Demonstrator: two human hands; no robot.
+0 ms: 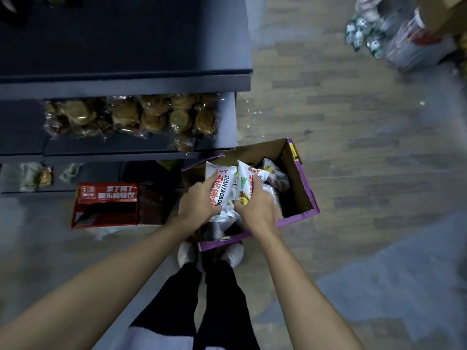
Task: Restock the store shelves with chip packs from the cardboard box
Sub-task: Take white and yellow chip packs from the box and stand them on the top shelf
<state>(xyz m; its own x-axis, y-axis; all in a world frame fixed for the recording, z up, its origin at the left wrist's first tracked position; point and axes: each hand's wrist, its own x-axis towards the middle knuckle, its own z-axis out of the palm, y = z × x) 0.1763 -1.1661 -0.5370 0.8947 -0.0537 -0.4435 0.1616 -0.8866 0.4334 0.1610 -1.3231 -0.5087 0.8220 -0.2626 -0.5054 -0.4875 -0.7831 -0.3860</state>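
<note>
Grey wood-patterned floor (353,173) is spreading beneath everything, and dark shelves (126,82) are standing along its left side. A cardboard box (293,183) with purple outer walls is sitting open on the floor just beside the right end of the shelves. A red carton (106,205) is lying on the floor left of the box, against the foot of the shelves. Shrink-wrapped bottles (366,34), blurred, are resting near the floor's far right corner. Clear-wrapped buns (131,117) are filling the middle shelf up to its right edge. Over the near end of the box, the left hand (199,200) is gripping the first chip pack (226,188), fingers curled over its face, while the right hand (257,208) is gripping the second chip pack (245,183); the two packs are touching. Loose chip packs (275,175) are lying inside the box toward its far end. White shoes (186,253) are standing at the box's near edge.
</note>
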